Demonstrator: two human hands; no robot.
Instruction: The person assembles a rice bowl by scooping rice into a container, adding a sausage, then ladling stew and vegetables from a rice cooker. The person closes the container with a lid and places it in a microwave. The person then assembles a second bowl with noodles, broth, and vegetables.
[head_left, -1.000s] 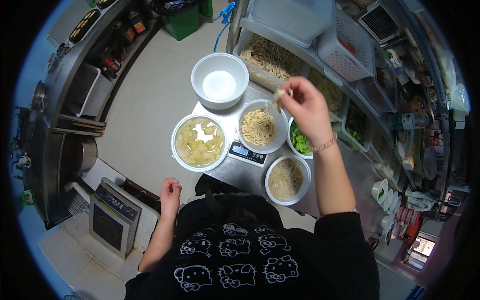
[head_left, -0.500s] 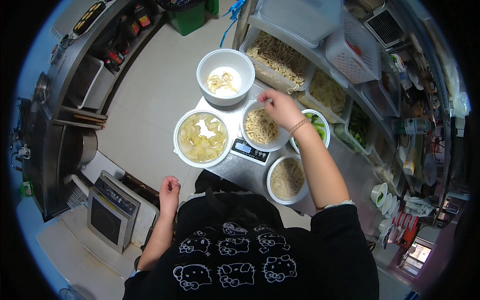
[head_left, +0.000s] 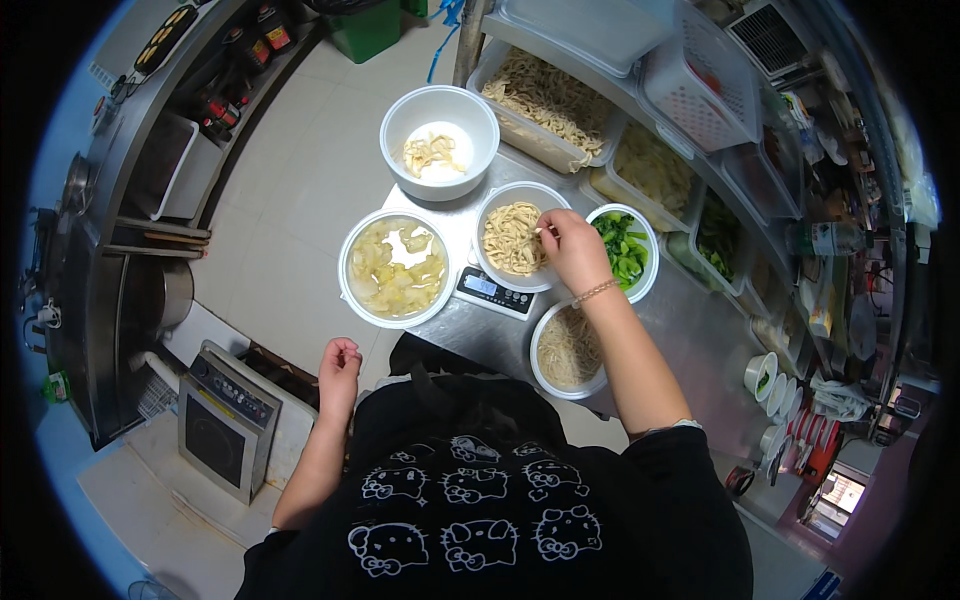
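My right hand [head_left: 578, 252] is over the right rim of a round white bowl with pale noodle-like strips [head_left: 513, 238] in it. Its fingertips are pinched together above the strips; whatever may be between them is too small to make out. That bowl stands on a digital kitchen scale [head_left: 493, 293] with a lit display. Off to the left, my left hand [head_left: 339, 371] hangs away from the counter, fingers curled in and nothing seen in them. Around the scale are a tub of pale translucent pieces in liquid [head_left: 392, 270], a bowl of chopped greens [head_left: 622, 247] and a tub of thin noodles [head_left: 569, 350].
A deep white bucket [head_left: 440, 108] with a few strips stands behind. Clear bins hold more strips [head_left: 545, 100], pale slices [head_left: 645, 175] and greens [head_left: 722, 240] beneath a shelf. An induction cooker [head_left: 222, 430] sits at lower left, a green trash bin [head_left: 365, 35] on the far floor.
My right hand has drawn back toward me from the bowl's far edge, uncovering more of the strips and the greens. My left hand stays nearly in place. The view has shifted slightly.
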